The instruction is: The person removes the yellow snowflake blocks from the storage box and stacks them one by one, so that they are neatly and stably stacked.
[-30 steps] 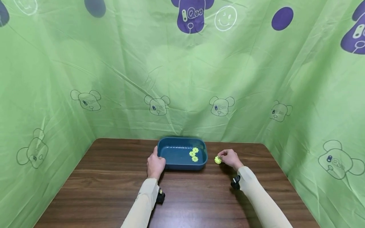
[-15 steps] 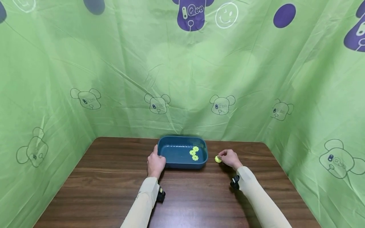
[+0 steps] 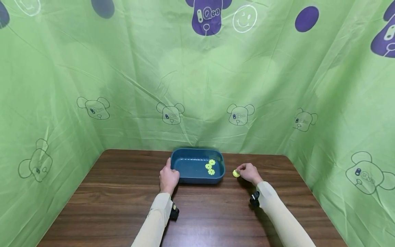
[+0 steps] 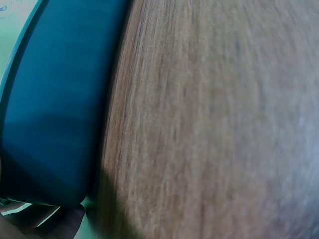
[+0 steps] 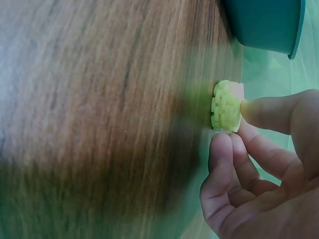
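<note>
In the head view a dark teal plastic tub point(image 3: 191, 180) stands at the back of the wooden table. My left hand point(image 3: 168, 177) holds its near left corner, index finger along the left wall and thumb at the front rim. Dark fingertips point(image 4: 70, 219) show past the tub's end in the left wrist view. To the right of the tub, my right hand point(image 3: 249, 172) pinches a small stack of yellow-green flower-shaped discs point(image 5: 227, 107) low at the table. Its thumb presses the top disc, and the other fingers meet the stack's side.
Several more yellow-green flower-shaped discs point(image 3: 210, 167) lie together on the tub's floor, toward its right end. A green printed curtain point(image 3: 200, 133) hangs around the back and sides of the table point(image 3: 203, 219). A small black camera point(image 3: 254, 199) is strapped to the right wrist.
The right fingers have shifted slightly over the disc stack, covering a bit more of it. The left hand and the tub stay in place.
</note>
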Action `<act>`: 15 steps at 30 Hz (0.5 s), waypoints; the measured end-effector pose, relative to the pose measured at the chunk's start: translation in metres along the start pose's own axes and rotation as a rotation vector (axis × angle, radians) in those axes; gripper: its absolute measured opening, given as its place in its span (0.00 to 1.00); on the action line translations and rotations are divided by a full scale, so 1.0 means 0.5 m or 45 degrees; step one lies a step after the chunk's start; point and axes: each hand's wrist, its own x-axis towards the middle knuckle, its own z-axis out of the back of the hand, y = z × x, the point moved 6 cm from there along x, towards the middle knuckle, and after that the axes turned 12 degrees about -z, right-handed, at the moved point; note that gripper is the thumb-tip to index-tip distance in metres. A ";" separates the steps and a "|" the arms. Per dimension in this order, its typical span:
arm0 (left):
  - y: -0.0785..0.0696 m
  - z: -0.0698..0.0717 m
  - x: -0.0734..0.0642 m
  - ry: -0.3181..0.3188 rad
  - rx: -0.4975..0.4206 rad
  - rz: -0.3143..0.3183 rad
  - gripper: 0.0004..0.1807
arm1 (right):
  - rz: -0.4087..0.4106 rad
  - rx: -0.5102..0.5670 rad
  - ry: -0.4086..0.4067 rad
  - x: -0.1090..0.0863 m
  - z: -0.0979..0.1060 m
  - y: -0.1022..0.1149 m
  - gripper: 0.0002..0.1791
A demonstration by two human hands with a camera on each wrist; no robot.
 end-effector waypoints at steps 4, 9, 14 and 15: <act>0.002 0.001 -0.001 0.012 -0.003 0.009 0.38 | -0.009 0.012 0.017 0.004 -0.004 -0.005 0.10; 0.002 0.001 -0.003 0.023 -0.009 0.019 0.38 | -0.010 0.021 0.009 0.005 -0.004 -0.004 0.10; 0.000 0.001 -0.002 0.024 -0.010 0.018 0.38 | 0.019 -0.004 -0.064 0.011 0.001 0.009 0.13; 0.000 0.002 -0.002 0.024 -0.008 0.015 0.38 | 0.034 -0.017 -0.089 0.013 0.003 0.016 0.13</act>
